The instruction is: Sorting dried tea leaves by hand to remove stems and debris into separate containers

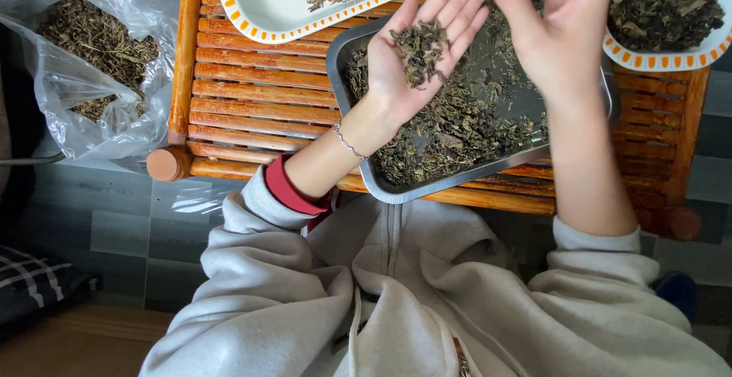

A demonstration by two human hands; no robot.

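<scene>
My left hand lies palm up over a metal tray, with a small heap of dried dark-green leaves resting on the palm, fingers stretched out. Close beside it my right hand is raised over the same tray, fingers loosely curved, and its fingertips meet those of the left hand. I see nothing held in the right hand. More dried leaves are spread over the tray's bottom. A thin bracelet circles my left wrist.
The tray rests on a slatted wooden table. A white dish with an orange-dashed rim holds dry stems at the top. Another such dish at top right holds dark leaves. A clear plastic bag of dried herb lies left.
</scene>
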